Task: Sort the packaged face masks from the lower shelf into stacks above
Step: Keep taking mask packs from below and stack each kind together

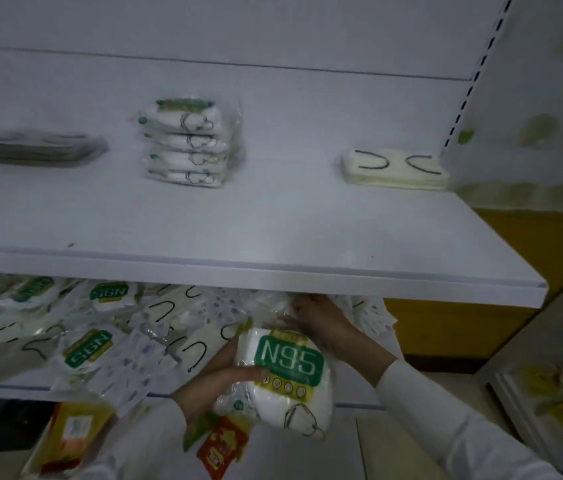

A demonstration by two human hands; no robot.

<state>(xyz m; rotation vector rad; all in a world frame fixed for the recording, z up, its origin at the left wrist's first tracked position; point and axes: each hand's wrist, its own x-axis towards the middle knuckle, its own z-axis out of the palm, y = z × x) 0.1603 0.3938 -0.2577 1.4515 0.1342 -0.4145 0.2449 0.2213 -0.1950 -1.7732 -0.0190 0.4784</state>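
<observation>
A white N95 mask pack [287, 379] with a green label is held in front of the lower shelf. My left hand [217, 379] grips its left side, thumb across the front. My right hand [318, 320] pinches the plastic at its top edge, just under the upper shelf's front lip [273, 271]. On the upper shelf stand three stacks: dark flat packs [41, 150] at the left, N95 packs [188, 143] in the middle, cream masks with black loops [394, 169] at the right. A loose pile of mixed mask packs [83, 341] covers the lower shelf.
A perforated upright post [474, 77] bounds the upper shelf on the right. Yellow and red snack packets [221, 445] lie on a shelf below my hands. A yellow cabinet [481, 306] stands to the right, with blurred packages [550, 403] near the floor.
</observation>
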